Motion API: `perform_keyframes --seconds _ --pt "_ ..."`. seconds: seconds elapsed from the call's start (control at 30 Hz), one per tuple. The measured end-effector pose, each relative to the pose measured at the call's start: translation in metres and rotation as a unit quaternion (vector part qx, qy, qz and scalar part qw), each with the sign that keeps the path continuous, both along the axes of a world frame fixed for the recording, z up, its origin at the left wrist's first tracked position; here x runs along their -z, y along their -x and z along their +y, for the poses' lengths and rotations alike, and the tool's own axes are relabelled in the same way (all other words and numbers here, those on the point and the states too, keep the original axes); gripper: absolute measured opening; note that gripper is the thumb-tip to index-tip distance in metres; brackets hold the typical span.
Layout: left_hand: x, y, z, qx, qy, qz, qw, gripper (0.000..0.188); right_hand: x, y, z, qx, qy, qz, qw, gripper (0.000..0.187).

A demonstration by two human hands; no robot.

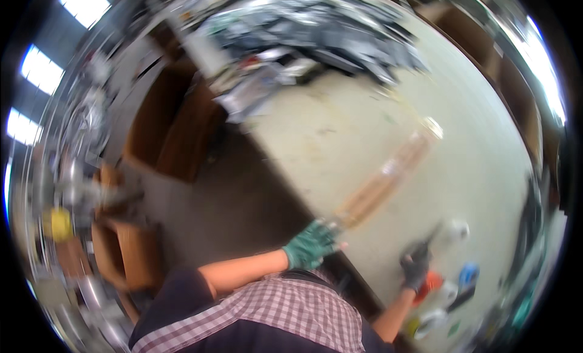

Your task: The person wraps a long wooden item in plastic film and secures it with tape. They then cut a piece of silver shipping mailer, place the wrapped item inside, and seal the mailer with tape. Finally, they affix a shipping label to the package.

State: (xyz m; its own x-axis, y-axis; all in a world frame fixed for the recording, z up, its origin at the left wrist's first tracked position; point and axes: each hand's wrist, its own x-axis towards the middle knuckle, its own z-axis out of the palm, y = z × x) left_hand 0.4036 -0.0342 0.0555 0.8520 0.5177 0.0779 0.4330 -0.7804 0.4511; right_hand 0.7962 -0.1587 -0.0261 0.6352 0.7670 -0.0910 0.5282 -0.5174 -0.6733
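My left hand, in a green glove with bare fingertips, is at the near end of a long, flat brown package. The package seems to have a clear wrapping and slants away across the pale table. Blur softens the fingers, but they look closed on its end. To the right, my right hand wears a dark grey glove and is curled low over the table. Something thin and dark sticks out from it toward a white roll; its kind is lost in the blur.
Silvery-grey plastic packages are heaped at the table's far end. Tape rolls, among them a blue one, and an orange-red object sit by my right hand. Open cardboard boxes stand on the floor at the left, beyond the table edge.
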Motion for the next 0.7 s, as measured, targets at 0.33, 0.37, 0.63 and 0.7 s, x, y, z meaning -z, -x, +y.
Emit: perform_keyframes --seconds 0.33,0.37,0.63,0.7 --pt "0.013 0.277 -0.208 -0.442 0.133 -0.042 0.886 0.031 -0.049 0.320 0.097 -0.305 -0.161 0.569 0.746 0.037" --pt "0.005 0.310 -0.235 -0.477 0.175 -0.053 0.860 0.031 -0.066 0.383 0.087 -0.328 -0.111 0.608 0.714 0.034" --pt "-0.276 0.504 -0.472 -0.659 -0.347 -0.358 0.563 0.028 -0.148 0.792 -0.069 -0.562 0.179 0.610 0.530 0.033" --pt "-0.349 0.497 -0.546 -0.671 -0.364 -0.333 0.554 0.023 -0.144 0.865 -0.106 -0.644 0.217 0.550 0.485 0.034"
